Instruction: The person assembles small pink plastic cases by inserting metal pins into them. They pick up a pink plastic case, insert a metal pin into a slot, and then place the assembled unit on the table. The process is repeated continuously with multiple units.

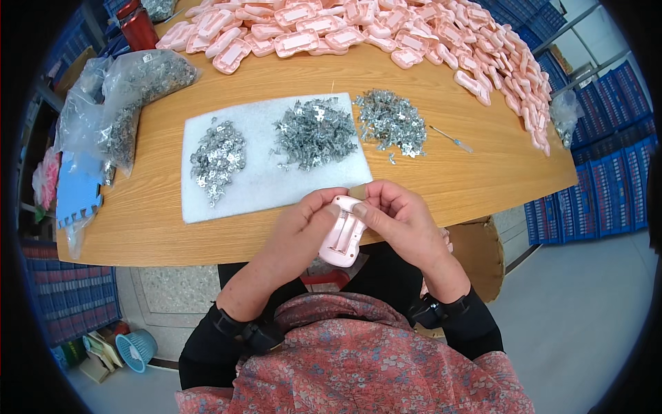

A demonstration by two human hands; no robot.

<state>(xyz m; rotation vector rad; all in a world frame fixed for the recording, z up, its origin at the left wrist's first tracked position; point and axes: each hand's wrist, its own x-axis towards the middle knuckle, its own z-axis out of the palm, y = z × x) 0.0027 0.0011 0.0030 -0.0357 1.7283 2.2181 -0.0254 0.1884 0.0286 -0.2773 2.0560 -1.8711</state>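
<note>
I've got the table point(476, 186), far pink pile point(296, 41), mat point(255, 190), clips point(317, 134) heaped on it. Left hand point(296, 228) and right hand point(407, 224) both grip one shell point(339, 241) at the near edge, thumbs point(371, 217) toward its far end. I'd steady left, press right straight, evenly.

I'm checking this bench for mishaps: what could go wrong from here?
The pink casing, held by the left hand and right hand, is at the front edge of the table, so a slip might drop it. The right metal pile on the mat lies close to the outer metal pile, so pieces could mix. Pink shells heaped near the table's right edge might slide off if bumped.
</note>
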